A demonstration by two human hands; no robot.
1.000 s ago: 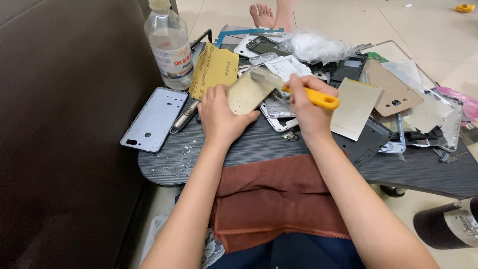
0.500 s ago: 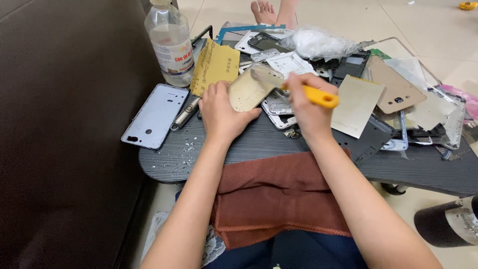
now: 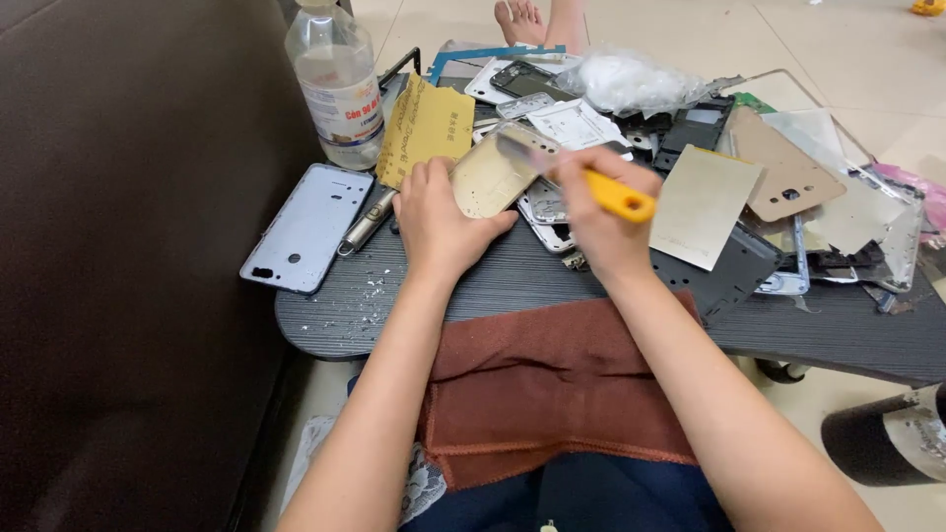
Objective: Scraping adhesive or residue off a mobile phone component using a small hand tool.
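My left hand holds a gold phone back cover tilted up on the dark table. My right hand grips a yellow-handled scraper; its metal blade rests on the cover's upper edge. A white phone back cover lies at the table's left end, with a small metal tool beside it. White flakes are scattered on the table near my left wrist.
A clear plastic bottle and a yellow sandpaper sheet stand behind my left hand. Several phone parts, gold panels and a plastic bag crowd the right side. A brown cloth covers my lap. Another person's bare foot shows beyond the table.
Both hands stay on the cover. The scraper has shifted slightly along the cover's upper edge, and the view has moved a little.
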